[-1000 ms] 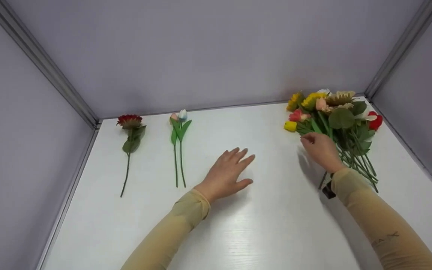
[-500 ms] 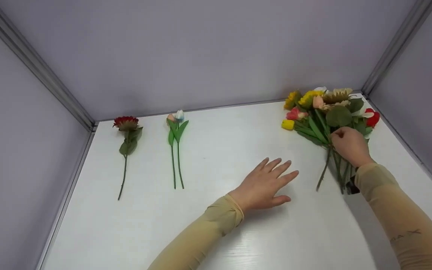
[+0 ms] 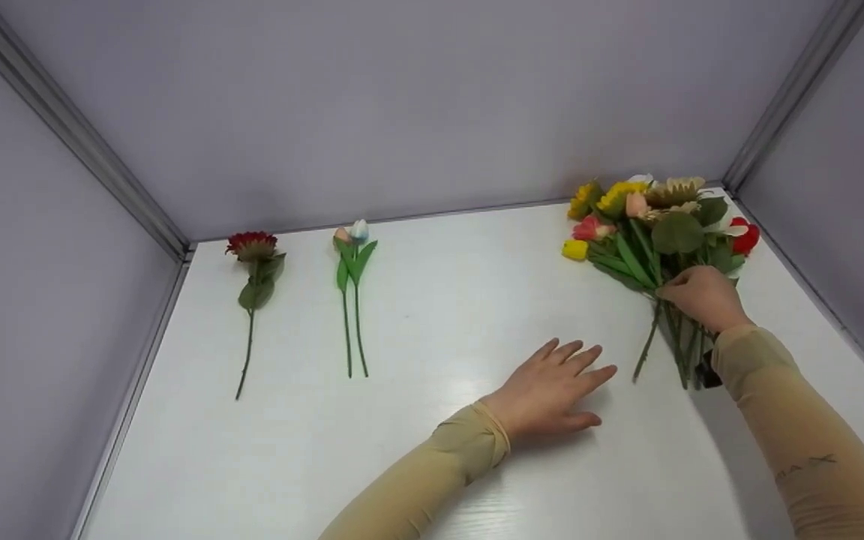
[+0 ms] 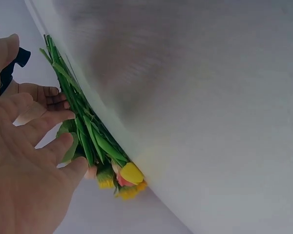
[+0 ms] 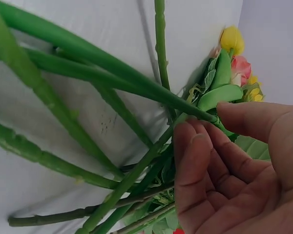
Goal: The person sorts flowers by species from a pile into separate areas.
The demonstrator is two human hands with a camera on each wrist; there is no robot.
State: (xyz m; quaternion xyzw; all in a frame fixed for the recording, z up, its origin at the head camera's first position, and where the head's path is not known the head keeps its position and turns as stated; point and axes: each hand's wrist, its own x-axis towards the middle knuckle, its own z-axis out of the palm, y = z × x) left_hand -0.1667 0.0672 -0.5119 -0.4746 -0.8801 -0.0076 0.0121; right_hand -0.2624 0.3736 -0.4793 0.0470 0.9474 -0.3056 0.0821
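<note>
Bunch of artificial flowers [image 3: 653,225]: mixed stems lying on the white table [image 3: 432,315] at its far right corner, heads toward the back wall, cut ends toward the near edge. Heads include yellow, pink, red and pale sunflower-like blooms among broad green leaves; a yellow tulip [image 3: 576,250] sits at the left edge of the bunch. Right hand [image 3: 702,296]: set on the bunch where the stems gather, fingers curled, thumb and fingertips [image 5: 195,146] pinching a green stem [image 5: 136,87] in the right wrist view; the other stems fan out loose beneath it. Left hand [image 3: 552,390]: resting flat on the table, fingers straight and slightly spread, holding nothing, near the stem ends and to their left, not touching them. In the left wrist view the same palm [image 4: 24,170] shows wide and empty, the bunch just beyond the fingertips. Both forearms in tan sleeves. Other items: a pair of tulips [image 3: 353,292], one pink and one pale blue, lying side by side at the far middle-left of the table; a single red flower [image 3: 252,246] with a long stem, lying further left, near the left wall. Both are well apart from the hands. Grey panels enclose the table on three sides.
</note>
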